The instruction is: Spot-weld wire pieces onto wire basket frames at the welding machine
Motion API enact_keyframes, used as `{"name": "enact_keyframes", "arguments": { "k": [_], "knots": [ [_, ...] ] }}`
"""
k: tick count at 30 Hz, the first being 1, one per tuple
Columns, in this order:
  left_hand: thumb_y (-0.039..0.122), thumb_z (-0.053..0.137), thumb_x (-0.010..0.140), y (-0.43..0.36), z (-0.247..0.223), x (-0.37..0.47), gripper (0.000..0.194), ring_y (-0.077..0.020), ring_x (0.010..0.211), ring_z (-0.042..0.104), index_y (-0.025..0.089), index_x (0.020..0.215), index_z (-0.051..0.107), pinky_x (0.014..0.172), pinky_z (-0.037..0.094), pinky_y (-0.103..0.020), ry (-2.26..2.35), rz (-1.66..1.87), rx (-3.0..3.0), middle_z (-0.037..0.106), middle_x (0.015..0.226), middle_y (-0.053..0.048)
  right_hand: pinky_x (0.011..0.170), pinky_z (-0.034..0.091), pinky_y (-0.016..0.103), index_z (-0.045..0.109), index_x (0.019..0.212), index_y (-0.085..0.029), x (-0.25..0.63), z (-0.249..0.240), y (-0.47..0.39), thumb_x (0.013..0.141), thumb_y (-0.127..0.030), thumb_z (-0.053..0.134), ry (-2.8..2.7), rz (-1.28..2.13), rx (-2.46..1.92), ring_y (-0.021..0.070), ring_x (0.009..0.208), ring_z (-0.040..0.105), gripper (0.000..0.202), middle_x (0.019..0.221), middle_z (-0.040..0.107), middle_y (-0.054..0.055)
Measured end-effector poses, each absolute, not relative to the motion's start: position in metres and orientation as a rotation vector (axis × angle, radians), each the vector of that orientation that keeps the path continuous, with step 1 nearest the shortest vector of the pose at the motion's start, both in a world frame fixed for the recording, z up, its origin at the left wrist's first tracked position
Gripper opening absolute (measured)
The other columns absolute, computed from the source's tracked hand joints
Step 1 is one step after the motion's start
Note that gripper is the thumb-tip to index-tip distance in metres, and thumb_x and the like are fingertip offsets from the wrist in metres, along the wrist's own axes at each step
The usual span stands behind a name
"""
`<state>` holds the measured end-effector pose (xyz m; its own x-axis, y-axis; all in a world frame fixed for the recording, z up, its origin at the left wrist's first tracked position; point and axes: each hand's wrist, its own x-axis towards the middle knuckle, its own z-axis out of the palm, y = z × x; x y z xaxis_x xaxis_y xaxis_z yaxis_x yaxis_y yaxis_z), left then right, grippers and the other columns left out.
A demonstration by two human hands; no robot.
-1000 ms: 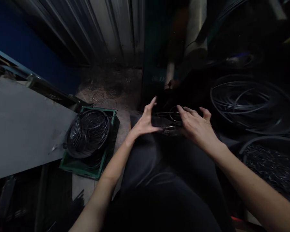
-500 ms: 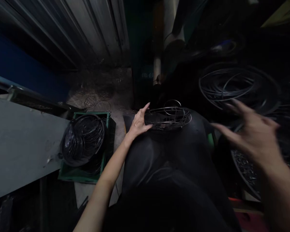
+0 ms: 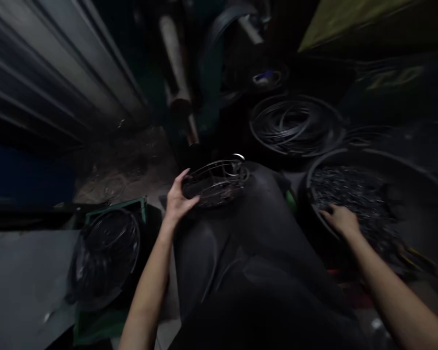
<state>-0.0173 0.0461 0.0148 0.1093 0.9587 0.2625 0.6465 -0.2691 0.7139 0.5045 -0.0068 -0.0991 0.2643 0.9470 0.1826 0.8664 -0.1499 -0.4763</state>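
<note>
A round metal wire frame [image 3: 219, 182], made of thin rings joined by short cross wires, rests tilted on my dark-clothed lap. My left hand [image 3: 178, 199] grips its left edge, thumb below and fingers above. Over on the right, my right hand [image 3: 341, 219] is at the near left rim of a large black tub [image 3: 416, 167], with its fingers curled down. Whatever those fingers hold is hidden. Many small dark metal pieces [image 3: 354, 194] lie in the tub, close to the right hand.
Behind the tub stands a round container with coiled wire [image 3: 288, 124]. On the left, a green crate [image 3: 95, 328] bears a basin of wire [image 3: 107, 257] beside a grey panel [image 3: 25, 287]. A pipe [image 3: 175, 58] and corrugated metal sheeting [image 3: 58, 53] rise ahead.
My right hand has gone from raised and spread to down at the tub's rim, fingers curled. The view has swung right. My left hand stays on the wire frame.
</note>
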Motion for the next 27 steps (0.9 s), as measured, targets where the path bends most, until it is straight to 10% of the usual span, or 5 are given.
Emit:
{"name": "enact_keyframes", "arguments": {
  "k": [27],
  "knots": [
    [0.006,0.06,0.067,0.065,0.048,0.016,0.066,-0.0212,0.111,0.052,0.021,0.13,0.045,0.097,0.048,-0.035,1.696,0.932,2.075,0.047,0.117,-0.008,0.039,0.02,0.035,0.031,0.031,-0.027,0.489,-0.043,0.028,0.059,-0.04,0.046,-1.856,0.255,-2.075,0.0158,0.028,0.023,0.035,0.034,0.035,0.01]
  ]
}}
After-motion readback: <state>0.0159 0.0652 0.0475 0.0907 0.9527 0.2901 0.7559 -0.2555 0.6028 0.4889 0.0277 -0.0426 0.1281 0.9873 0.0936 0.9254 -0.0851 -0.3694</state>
